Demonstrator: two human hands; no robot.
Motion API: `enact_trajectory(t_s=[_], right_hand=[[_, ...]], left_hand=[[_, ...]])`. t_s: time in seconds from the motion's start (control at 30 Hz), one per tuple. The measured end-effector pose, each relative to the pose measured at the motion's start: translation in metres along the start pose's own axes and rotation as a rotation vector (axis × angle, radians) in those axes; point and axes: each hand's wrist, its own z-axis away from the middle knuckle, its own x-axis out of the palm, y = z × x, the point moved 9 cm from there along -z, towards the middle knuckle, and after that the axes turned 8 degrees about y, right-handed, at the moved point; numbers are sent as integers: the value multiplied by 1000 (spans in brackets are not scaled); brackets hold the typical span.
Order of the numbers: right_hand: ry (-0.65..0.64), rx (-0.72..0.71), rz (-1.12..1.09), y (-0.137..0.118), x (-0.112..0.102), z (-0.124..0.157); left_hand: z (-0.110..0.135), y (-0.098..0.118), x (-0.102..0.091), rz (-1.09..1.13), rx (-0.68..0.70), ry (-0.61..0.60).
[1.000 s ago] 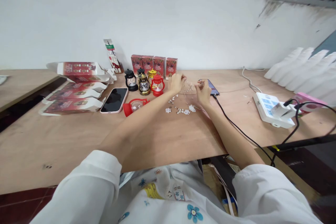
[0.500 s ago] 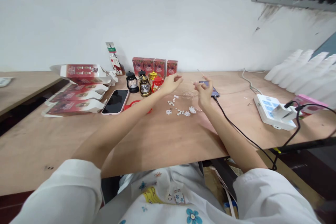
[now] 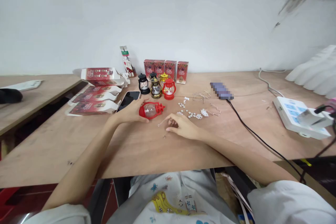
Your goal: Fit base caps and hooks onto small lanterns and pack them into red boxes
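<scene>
Small red plastic lantern point(image 3: 151, 110): glossy shell, clear shiny globe. Thin bent metal wire point(image 3: 162, 123): bright, smooth. Pale plywood tabletop point(image 3: 157, 150): matt, faint grain. Black glass-faced phone point(image 3: 128, 98): glossy. Red printed cardboard boxes point(image 3: 90, 107): slight sheen.

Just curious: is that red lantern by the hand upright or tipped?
Tipped: the red lantern lies on its side on the table, against the left hand.

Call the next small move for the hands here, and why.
Likely the right hand pinches up the thin wire piece lying at its fingertips; whether they touch yet is unclear. The left hand rests against the red lantern, which lies on its side on the table, so the wire is the loose part nearest the right hand.
</scene>
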Motion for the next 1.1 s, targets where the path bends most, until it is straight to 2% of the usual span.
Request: enact_trajectory(t_s=[0.07,0.13,0.27,0.37,0.53,0.6,0.7,0.8,0.87,0.97,1.1], right_hand=[[18,-74,157,-6,-3,2],[-1,-153,193,-13,-2,4],[-140,-297,91,-24,10,10],[-208,-316,100,-25,16,12],[-158,-283,171,-21,12,9],[-90,-304,190,-23,6,8],[125,-335,176,-27,-12,7],[377,-347,131,-27,-36,9],[488,-341,122,-23,-46,11],[561,-332,138,-19,-51,11],[584,-313,142,-16,-52,10]], left_hand=[[3,-4,3,11,-44,15],[5,-6,1,12,-89,64],[9,9,-17,15,-24,309],[16,20,-26,-6,36,461],[23,33,-34,-21,83,567],[26,35,-39,4,71,619],[28,25,-45,154,-40,698],[28,3,-38,423,-245,708],[27,-5,-30,539,-328,692],[25,-2,-23,604,-322,667],[23,11,-13,657,-290,581]])
